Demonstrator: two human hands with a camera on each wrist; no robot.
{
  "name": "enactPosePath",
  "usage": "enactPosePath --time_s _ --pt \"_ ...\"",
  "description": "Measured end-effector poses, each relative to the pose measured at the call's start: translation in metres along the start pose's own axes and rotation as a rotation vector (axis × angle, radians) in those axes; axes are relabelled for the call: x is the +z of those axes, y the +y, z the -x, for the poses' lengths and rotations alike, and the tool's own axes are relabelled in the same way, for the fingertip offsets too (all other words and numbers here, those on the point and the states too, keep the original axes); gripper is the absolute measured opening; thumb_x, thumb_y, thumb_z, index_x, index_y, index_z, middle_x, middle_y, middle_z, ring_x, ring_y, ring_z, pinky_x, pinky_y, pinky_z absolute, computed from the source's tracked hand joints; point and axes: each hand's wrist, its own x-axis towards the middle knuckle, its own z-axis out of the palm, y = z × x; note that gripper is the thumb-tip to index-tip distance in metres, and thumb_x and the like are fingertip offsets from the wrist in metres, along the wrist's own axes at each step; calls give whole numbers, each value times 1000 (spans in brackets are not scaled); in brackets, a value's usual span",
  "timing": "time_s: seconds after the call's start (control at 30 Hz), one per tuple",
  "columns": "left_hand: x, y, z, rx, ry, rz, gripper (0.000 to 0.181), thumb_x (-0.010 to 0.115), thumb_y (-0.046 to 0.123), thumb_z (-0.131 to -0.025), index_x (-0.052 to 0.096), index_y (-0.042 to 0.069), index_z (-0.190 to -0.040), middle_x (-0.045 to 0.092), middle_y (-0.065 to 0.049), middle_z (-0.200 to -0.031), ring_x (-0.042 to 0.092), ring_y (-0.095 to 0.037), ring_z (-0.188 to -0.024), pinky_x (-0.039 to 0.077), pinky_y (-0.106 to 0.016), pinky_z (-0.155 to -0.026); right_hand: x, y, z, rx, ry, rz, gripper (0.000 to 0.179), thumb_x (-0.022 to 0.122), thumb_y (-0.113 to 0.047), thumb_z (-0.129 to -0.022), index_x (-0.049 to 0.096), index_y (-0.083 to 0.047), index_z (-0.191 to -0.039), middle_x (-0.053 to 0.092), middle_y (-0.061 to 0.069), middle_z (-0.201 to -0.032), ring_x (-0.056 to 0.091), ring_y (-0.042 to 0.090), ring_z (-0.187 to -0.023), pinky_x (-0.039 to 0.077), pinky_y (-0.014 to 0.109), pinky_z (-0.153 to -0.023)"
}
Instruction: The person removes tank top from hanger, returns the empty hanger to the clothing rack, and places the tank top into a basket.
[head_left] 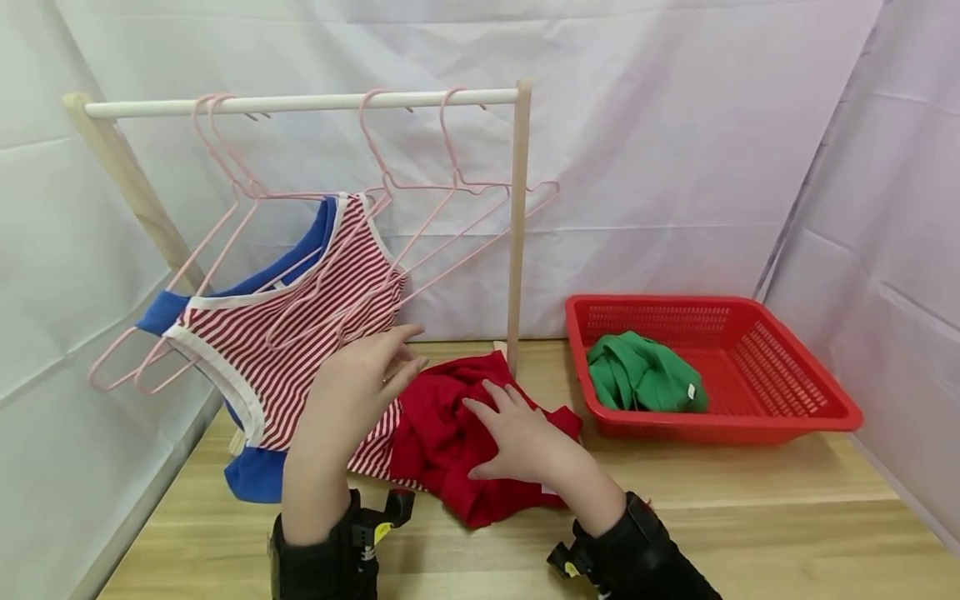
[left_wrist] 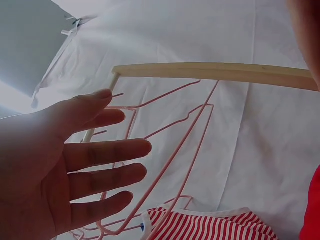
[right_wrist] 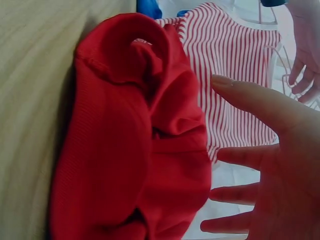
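Note:
A crumpled red garment [head_left: 480, 467] lies on the table; its ribbed edge shows in the right wrist view. My right hand [head_left: 525, 442] is over it with fingers spread, and in the right wrist view the fingers [right_wrist: 235, 192] are straight, gripping nothing. My left hand [head_left: 356, 383] is raised in front of a red-and-white striped tank top [head_left: 292, 333], its fingers extended and holding nothing. The tank top hangs from a pink hanger, with a blue garment [head_left: 258, 479] behind it. Two pink hangers [head_left: 450, 196] without clothes hang at the right of the rail.
The white rail [head_left: 300, 103] sits on wooden posts, the right post [head_left: 519, 225] standing behind the red garment. At the right is a red plastic basket [head_left: 795, 367] with a green garment [head_left: 645, 375] inside. White cloth [head_left: 675, 150] encloses the wooden table [head_left: 750, 508].

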Motion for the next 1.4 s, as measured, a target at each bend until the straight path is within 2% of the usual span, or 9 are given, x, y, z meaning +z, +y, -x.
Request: enactPosePath --time_s 0.3,0.47,0.7,0.8,0.9,1.0,1.1,1.23,1.4 --pt "11 2 0 -70 -122 2 39 70 27 -92 62 11 -127 69 0 -88 65 -17 -77 53 -35 -67 13 -9 -7 26 -82 81 105 86 -49 -66 31 -27 -153 17 12 -159 14 45 -142 30 75 -93" --pt "20 1 3 -56 -167 -35 40 73 28 -90 63 12 -124 68 0 -85 64 -15 -73 53 -32 -64 20 -12 -15 15 -120 215 116 89 -49 -61 23 -33 -155 8 9 -161 8 45 -144 32 76 -90" --pt "29 -2 11 17 -301 -119 43 73 31 -89 63 11 -126 71 -5 -92 68 -21 -82 56 -37 -72 32 -11 -24 -46 -175 329 119 92 -43 -59 22 -38 -155 7 7 -162 8 41 -145 38 73 -87" --pt "30 -4 13 42 -331 -131 42 72 31 -89 63 11 -125 72 -7 -101 69 -23 -88 55 -40 -76 34 -9 -29 -55 -169 359 109 91 -39 -62 30 -34 -152 13 8 -160 13 40 -144 42 69 -86" --pt "31 -7 14 67 -326 -139 41 73 30 -89 64 11 -124 71 -8 -103 69 -24 -89 55 -40 -76 34 -6 -35 -75 -149 373 95 89 -35 -66 40 -27 -148 27 8 -153 25 37 -139 49 58 -84" --pt "32 -12 16 82 -325 -144 38 73 30 -89 65 10 -121 71 -6 -97 69 -21 -83 55 -38 -72 33 -5 -39 -111 -119 387 80 88 -30 -71 49 -22 -141 42 7 -136 40 30 -126 54 41 -79" --pt "32 -16 19 76 -345 -147 37 72 30 -89 65 9 -120 71 -5 -93 68 -20 -79 55 -37 -71 31 -2 -41 -153 -82 445 63 84 -26 -76 57 -18 -132 50 6 -120 50 23 -109 52 29 -75" --pt "32 -21 22 59 -373 -144 37 71 30 -90 65 9 -120 71 -4 -92 67 -19 -76 55 -37 -70 29 2 -43 -185 -35 523 42 79 -23 -82 64 -14 -120 57 5 -108 54 20 -97 48 27 -79" --pt "33 -24 25 59 -391 -162 37 71 31 -90 65 9 -119 66 0 -79 63 -16 -67 53 -35 -66 27 7 -47 -189 -13 519 37 76 -21 -86 64 -11 -119 61 5 -105 56 20 -96 47 28 -83"
